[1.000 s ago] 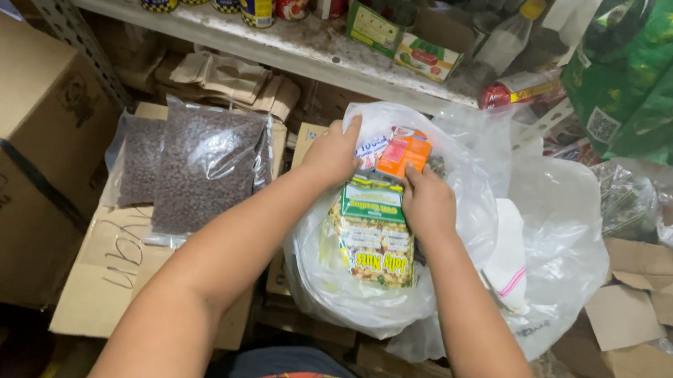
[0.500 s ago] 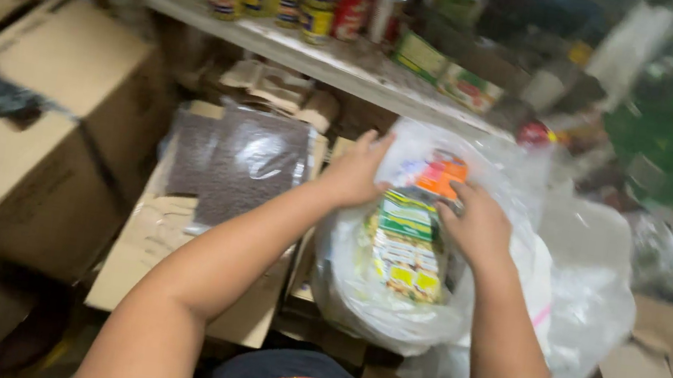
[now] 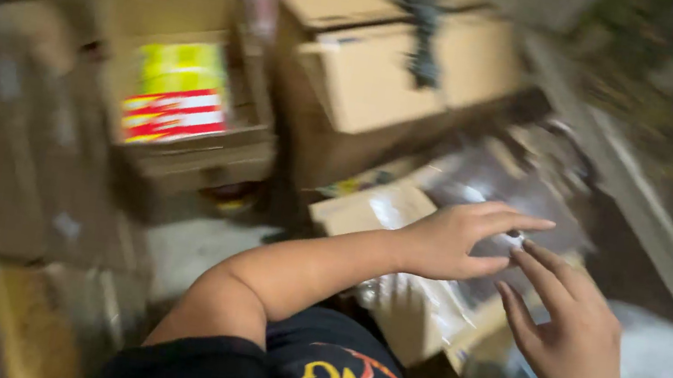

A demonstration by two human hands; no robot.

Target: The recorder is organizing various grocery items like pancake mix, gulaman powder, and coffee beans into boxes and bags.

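— Two hands up, which is closer to the clear bag (image 3: pixel 476 191)?
— Left hand (image 3: pixel 456 241); bag lies just under its spread fingers. Right hand (image 3: pixel 570 336) sits beside it, nearer me. Both slack, gripping nothing. Frame's blurred.

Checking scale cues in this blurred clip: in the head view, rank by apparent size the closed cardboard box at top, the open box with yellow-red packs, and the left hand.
1. Closed cardboard box
2. Open box, close behind; motion blur makes this ranking unsure
3. Left hand, though nearer the camera
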